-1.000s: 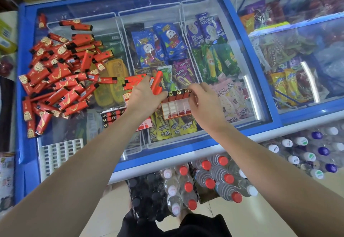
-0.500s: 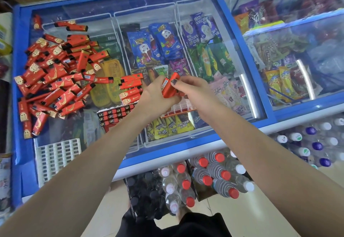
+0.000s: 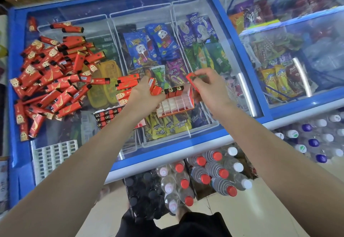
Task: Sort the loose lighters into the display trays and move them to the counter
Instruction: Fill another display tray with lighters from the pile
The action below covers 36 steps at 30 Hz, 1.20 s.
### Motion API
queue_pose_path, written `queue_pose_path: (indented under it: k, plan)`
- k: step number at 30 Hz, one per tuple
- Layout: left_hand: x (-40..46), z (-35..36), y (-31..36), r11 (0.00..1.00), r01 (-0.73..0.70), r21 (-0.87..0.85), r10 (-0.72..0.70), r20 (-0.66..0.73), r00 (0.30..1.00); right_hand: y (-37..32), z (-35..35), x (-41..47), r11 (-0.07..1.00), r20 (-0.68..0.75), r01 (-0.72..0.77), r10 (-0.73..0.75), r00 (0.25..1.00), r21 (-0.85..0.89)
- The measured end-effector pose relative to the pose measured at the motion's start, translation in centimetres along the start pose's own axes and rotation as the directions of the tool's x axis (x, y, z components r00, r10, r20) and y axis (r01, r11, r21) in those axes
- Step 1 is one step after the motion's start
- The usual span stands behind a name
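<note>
So the right hand [image 3: 208, 84] is pinching one red lighter [image 3: 191, 81] between thumb and fingertips, hovering just above the far end of the little display tray [image 3: 175, 104] that sits between both hands on the freezer's glass lid [image 3: 130, 9]. The left hand [image 3: 143, 95] is curled around a small bunch of spare lighters [image 3: 154, 86], fingers closed on them, parked right at the tray's near-left corner. The tray already has a row of lighters standing along its back edge, with the front rows of slots looking empty from here. My guess is the move now is dropping that single lighter into the next free slot beside the standing row — I'd turn it so it matches the ones already in, though I can't tell which end is up in the fingers. Keeping the left hand against the tray would probably stop it sliding on the glass. The big loose pile [image 3: 52, 76] lies well off beyond the left hand, and a filled tray [image 3: 109, 116] sits just under that wrist — so plenty left to sort, I reckon.
</note>
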<state>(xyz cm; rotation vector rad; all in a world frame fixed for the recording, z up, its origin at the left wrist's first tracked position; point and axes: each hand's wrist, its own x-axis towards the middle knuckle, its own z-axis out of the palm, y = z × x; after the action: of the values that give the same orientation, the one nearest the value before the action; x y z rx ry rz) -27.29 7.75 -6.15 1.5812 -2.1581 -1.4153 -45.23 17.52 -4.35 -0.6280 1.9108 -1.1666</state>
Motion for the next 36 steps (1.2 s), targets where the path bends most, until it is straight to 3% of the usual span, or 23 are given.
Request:
queue_pose_path:
  k: [3,7,17,26,36]
  plan:
    - [0.5,-0.1,-0.2,0.998,0.024,0.058,-0.022,-0.030,0.999,0.9,-0.5,0.2,0.949,0.058,0.081,-0.067,0.996,-0.303]
    - [1.0,0.0,-0.5,0.992,0.037,0.120,-0.030,-0.060,0.998,1.4,-0.4,-0.2,0.879,0.069,0.176,-0.162,0.984,-0.444]
    - [1.4,-0.1,-1.1,0.989,0.056,0.137,-0.051,-0.037,0.998,3.2,1.1,1.1,0.853,0.038,0.225,-0.236,0.971,-0.471]
    - [1.4,-0.1,-1.1,0.982,0.080,0.169,-0.074,-0.040,0.996,4.3,1.3,1.0,0.628,0.136,0.459,-0.492,0.860,-0.628]
    - [1.2,0.1,-1.1,0.985,0.076,0.157,-0.070,-0.047,0.996,4.8,0.9,1.2,0.490,0.234,0.484,-0.487,0.842,-0.725]
